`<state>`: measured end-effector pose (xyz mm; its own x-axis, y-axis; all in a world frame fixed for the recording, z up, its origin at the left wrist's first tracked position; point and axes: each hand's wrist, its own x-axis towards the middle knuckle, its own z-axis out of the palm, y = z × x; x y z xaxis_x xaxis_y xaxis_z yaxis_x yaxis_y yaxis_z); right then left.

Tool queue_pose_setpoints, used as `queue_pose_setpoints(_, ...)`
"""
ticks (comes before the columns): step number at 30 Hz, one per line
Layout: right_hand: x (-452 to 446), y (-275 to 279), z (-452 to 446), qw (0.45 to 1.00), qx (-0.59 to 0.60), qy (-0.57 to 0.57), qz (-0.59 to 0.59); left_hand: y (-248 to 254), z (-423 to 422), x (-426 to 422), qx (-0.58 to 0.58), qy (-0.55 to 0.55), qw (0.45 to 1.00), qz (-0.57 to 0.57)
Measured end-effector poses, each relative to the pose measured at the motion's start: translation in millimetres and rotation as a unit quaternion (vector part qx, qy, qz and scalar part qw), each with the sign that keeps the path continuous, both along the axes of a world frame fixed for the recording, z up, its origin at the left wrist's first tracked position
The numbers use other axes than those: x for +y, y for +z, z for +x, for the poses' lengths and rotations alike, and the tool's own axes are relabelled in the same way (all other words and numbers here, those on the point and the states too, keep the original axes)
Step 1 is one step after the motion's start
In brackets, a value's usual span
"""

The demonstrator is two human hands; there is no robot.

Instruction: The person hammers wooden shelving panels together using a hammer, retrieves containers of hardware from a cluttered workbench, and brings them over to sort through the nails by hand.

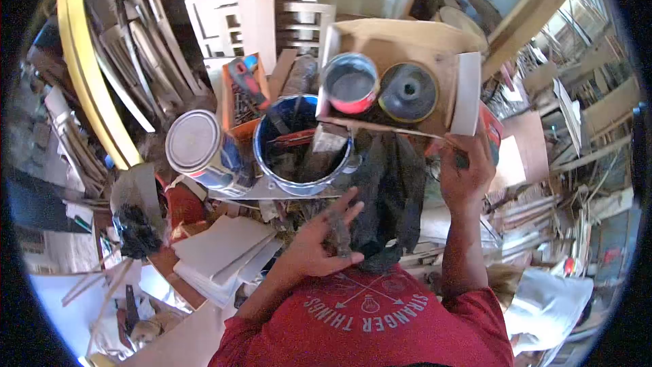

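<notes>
My right hand (467,171) has its fingers closed at the front right edge of a cardboard box (445,88), which is tipped towards me. Inside the box are an open red-and-white can (350,85) and a round dark disc-shaped item (409,92) with a hub in its middle. In front of my chest, my left hand (318,241) curls around a small grey elongated piece (338,231), too blurred to name. Between the hands hangs a dark cloth (387,190). A blue bucket (261,146) holding tools stands just beyond my left hand.
Left of the bucket are a lidded paint can (193,139) and an orange box of screws (234,105) with a red-and-grey tool (249,83) on it. White boards (224,248) lie at lower left. Wood strips (536,217) crowd the right; a yellow curved strip (92,75) stands at left.
</notes>
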<state>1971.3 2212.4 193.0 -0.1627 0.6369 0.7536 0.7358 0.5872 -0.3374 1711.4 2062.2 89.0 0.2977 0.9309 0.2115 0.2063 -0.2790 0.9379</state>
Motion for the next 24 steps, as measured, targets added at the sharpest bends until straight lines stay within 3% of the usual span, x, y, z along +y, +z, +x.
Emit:
queue_pose_setpoints(2, -12.2, -5.4, 4.6, 0.999, 0.029, 0.019, -0.011, 2.6, 4.5, 2.6, 0.019, 0.083, 0.994, 0.072)
queue_pose_setpoints(5, -30.1, -17.0, 17.1, 0.999, 0.034, 0.028, -0.012, -6.0, 3.0, -2.8, 0.024, 0.192, 0.978, 0.073)
queue_pose_setpoints(6, -34.2, -20.9, 19.2, 0.996, 0.066, 0.052, -0.031, 4.0, 10.6, -9.9, -0.121, 0.238, 0.960, -0.080)
queue_pose_setpoints(9, -37.4, -38.2, 31.6, 0.992, 0.083, 0.090, -0.012, 12.1, 7.3, -8.0, -0.207, 0.343, 0.916, -0.037)
queue_pose_setpoints(15, -44.5, -52.5, 34.9, 0.980, 0.099, 0.172, -0.028, 50.0, -0.8, -1.9, -0.192, 0.391, 0.900, -0.033)
queue_pose_setpoints(19, -63.5, -83.8, 23.1, 0.974, 0.134, 0.156, -0.101, 28.1, -3.1, -8.1, -0.322, 0.342, 0.881, -0.056)
queue_pose_setpoints(21, -75.1, -92.7, 13.9, 0.950, 0.191, 0.175, -0.176, 29.7, 0.8, -11.1, -0.339, 0.360, 0.865, -0.083)
queue_pose_setpoints(24, -78.2, -102.0, 11.4, 0.944, 0.194, 0.197, -0.182, 34.8, 4.0, -14.2, -0.345, 0.386, 0.850, -0.099)
